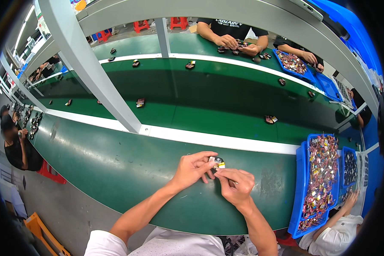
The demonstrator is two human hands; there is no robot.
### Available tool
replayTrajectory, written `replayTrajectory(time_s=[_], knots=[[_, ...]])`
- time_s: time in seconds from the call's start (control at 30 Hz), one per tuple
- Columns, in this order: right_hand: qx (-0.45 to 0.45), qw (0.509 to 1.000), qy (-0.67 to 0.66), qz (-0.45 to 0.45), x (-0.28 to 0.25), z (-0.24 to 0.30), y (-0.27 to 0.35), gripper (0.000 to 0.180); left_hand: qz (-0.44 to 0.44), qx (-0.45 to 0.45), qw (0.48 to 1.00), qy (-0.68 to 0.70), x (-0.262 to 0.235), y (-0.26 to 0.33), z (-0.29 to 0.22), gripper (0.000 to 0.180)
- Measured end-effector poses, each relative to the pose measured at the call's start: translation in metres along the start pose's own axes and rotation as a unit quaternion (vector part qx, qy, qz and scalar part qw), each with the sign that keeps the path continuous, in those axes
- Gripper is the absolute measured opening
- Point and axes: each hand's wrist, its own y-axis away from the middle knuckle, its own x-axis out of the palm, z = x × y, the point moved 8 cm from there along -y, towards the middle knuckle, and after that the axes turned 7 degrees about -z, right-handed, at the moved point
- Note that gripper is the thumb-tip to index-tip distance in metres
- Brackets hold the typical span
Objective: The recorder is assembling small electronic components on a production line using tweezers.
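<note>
Over the green worktop point(128, 170), my left hand point(193, 170) grips a small dark electronic unit point(218, 160) with white and yellow patches between thumb and fingers. My right hand point(238, 183) is closed in a pinch at the unit's near edge. Whatever lies between those fingertips is too small to make out. Both hands meet just above the worktop, in front of my body. To the right of my right hand stands a blue bin point(302, 179) heaped with small pink, white and yellow wired parts point(321, 170).
A smaller blue tray point(349, 166) with dark pieces sits past the bin. Beyond a white rail point(187, 135) runs a green conveyor belt point(166, 115) carrying scattered dark units point(270, 119). A grey metal post point(89, 64) rises at left. People work across the belt and on both sides.
</note>
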Motion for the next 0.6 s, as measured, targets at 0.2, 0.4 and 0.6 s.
replayTrajectory(time_s=[0.2,0.4,0.6], knots=[[-0.042,0.999,0.016,0.003,0.0045,0.0076,0.0018,0.02,-0.026,0.012,1.0,0.008,-0.0036,0.0032,-0.0009,0.025],[-0.053,0.998,0.023,0.004,0.0039,0.0095,0.0032,0.021,-0.077,0.03,0.997,-0.007,-0.0008,0.0062,-0.0034,0.021],[-0.034,0.999,0.017,0.011,0.0047,0.0022,0.0068,0.022,-0.08,0.031,0.994,-0.073,0.0001,0.0051,-0.0033,0.02]])
